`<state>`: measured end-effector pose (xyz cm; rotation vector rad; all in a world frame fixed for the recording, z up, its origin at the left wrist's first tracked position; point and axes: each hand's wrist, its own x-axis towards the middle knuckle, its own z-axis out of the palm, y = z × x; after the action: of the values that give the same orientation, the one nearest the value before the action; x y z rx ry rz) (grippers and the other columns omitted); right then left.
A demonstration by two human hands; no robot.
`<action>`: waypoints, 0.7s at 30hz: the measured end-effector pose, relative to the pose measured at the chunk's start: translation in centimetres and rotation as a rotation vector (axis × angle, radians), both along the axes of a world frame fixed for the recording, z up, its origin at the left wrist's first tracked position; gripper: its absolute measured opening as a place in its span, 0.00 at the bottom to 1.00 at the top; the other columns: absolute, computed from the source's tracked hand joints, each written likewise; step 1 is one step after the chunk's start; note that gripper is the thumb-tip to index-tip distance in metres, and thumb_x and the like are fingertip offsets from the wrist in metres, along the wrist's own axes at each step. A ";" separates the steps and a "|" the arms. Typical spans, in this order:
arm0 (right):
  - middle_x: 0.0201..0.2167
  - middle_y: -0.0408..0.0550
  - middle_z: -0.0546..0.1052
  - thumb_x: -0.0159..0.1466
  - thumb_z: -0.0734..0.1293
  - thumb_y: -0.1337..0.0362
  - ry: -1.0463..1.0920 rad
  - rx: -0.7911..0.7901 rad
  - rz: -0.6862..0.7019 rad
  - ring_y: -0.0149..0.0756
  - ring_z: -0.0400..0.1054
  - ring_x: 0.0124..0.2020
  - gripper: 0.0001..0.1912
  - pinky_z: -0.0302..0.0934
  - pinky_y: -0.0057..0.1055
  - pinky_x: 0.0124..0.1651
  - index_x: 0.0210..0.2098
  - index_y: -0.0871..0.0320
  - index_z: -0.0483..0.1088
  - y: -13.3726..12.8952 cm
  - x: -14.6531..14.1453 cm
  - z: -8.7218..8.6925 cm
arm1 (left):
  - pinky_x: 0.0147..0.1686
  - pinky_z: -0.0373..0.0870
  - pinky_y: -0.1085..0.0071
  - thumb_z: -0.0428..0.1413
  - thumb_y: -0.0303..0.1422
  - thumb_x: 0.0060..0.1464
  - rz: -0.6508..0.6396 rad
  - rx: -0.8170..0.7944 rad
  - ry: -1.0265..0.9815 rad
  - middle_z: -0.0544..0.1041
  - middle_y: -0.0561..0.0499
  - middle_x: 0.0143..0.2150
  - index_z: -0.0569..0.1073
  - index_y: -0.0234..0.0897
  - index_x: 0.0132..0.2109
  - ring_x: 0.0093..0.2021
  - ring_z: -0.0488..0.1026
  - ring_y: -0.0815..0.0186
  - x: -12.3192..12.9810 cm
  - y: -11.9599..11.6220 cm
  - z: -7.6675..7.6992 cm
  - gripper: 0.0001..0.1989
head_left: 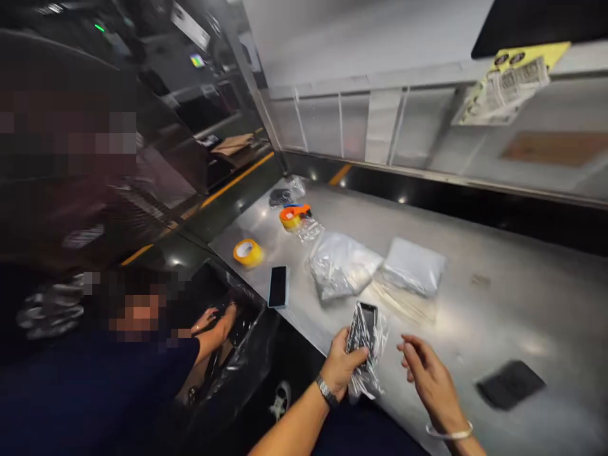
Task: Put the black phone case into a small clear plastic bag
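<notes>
- 2 hands of ours reach over a steel table [498, 304] in the head view.
- Our left hand [342, 367], metal watch [327, 391] at the wrist, clenches a black phone [361, 329] inside a crinkled clear plastic bag [365, 383].
- Our right hand [430, 386] hangs open just beside it, fingers [411, 354] curved, released.
- Farther off lie a yellow tape roll [247, 253] and a second phone [278, 286].

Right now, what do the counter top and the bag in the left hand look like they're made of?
The counter top looks like stainless steel with a satin finish: grey metal, softly reflecting the lights. The bag in the left hand looks like thin, glossy clear plastic film, given its crinkled highlights and the dark phone showing through. The exact plastic can't be told.
</notes>
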<state>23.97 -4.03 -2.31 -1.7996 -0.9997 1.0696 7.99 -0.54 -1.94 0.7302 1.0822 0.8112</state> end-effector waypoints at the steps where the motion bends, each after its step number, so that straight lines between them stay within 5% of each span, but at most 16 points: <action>1: 0.35 0.50 0.73 0.56 0.58 0.44 0.012 -0.037 -0.030 0.36 0.68 0.27 0.26 0.62 0.30 0.23 0.45 0.55 0.63 -0.4 0.2 0.1 | 0.37 0.66 0.70 0.62 0.37 0.39 -0.028 -0.019 -0.077 0.73 0.50 0.36 0.66 0.34 0.46 0.34 0.71 0.67 0.5 -0.5 -0.1 0.25; 7: 0.20 0.37 0.65 0.53 0.65 0.48 0.325 -0.110 -0.083 0.25 0.56 0.16 0.25 0.51 0.22 0.15 0.42 0.59 0.63 -0.2 0.1 1.8 | 0.44 0.64 0.65 0.64 0.33 0.39 -0.274 -0.040 -0.283 0.73 0.45 0.43 0.61 0.34 0.52 0.41 0.70 0.63 2.2 -1.8 0.8 0.32; 11: 0.26 0.41 0.69 0.53 0.67 0.51 0.433 -0.066 -0.170 0.29 0.62 0.23 0.22 0.58 0.23 0.21 0.41 0.58 0.64 -1.8 0.2 2.4 | 0.51 0.60 0.59 0.66 0.30 0.34 -0.424 -0.022 -0.338 0.69 0.44 0.50 0.58 0.37 0.56 0.50 0.67 0.57 2.1 -2.4 1.2 0.40; 15: 0.29 0.44 0.72 0.53 0.67 0.54 0.442 -0.011 -0.243 0.32 0.65 0.27 0.21 0.64 0.29 0.32 0.42 0.57 0.65 -3.0 0.8 2.6 | 0.55 0.56 0.56 0.66 0.29 0.33 -0.524 -0.050 -0.408 0.65 0.42 0.55 0.56 0.38 0.58 0.55 0.62 0.53 2.5 -2.4 1.3 0.44; 21: 0.25 0.41 0.71 0.53 0.68 0.55 0.344 0.002 -0.309 0.30 0.63 0.22 0.19 0.65 0.29 0.29 0.41 0.56 0.67 -4.3 1.8 3.6 | 0.55 0.55 0.54 0.65 0.27 0.35 -0.591 -0.117 -0.484 0.63 0.42 0.57 0.56 0.40 0.59 0.56 0.61 0.52 3.6 -3.0 2.0 0.43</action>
<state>25.75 -8.37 1.27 -1.6298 -0.4983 1.1287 11.58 -3.53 0.06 0.6590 0.4321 0.3771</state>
